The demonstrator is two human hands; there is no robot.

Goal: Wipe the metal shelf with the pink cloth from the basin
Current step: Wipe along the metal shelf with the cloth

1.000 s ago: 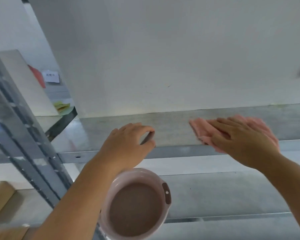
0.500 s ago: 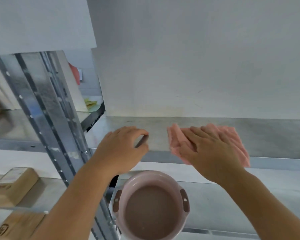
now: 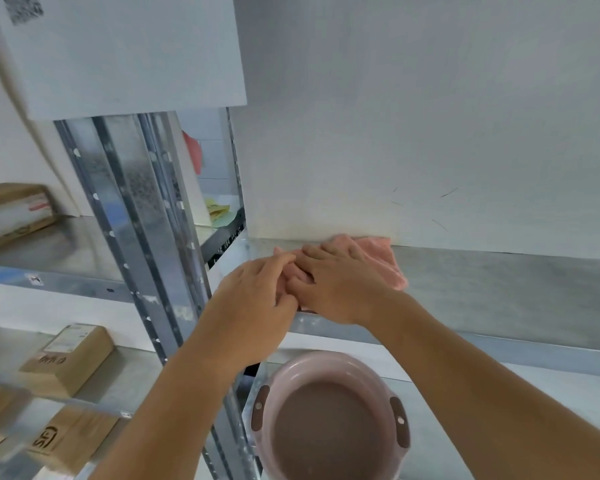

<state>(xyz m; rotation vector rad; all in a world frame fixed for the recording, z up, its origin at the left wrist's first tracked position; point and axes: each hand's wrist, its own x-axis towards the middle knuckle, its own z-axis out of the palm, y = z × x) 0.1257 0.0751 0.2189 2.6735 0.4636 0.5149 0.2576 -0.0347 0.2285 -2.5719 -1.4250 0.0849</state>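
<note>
The pink cloth (image 3: pixel 383 263) lies flat on the grey metal shelf (image 3: pixel 499 285), near its left end against the white wall. My right hand (image 3: pixel 336 285) presses palm-down on the cloth with fingers spread. My left hand (image 3: pixel 257 292) rests on the shelf's front edge right beside it, its fingers curled and touching the cloth's left edge and my right hand. Most of the cloth is hidden under the hands. The pink basin (image 3: pixel 329 417), holding murky water, stands on the shelf below.
A galvanised upright post (image 3: pixel 136 220) stands left of the shelf. Cardboard boxes (image 3: pixel 70 358) sit on the neighbouring shelves at left. A white panel (image 3: pixel 118 53) hangs overhead at upper left. The white wall (image 3: pixel 430 116) backs the shelf.
My right hand slid the cloth leftward along the shelf until it met my left hand and moved back toward the wall. The view shifted left too.
</note>
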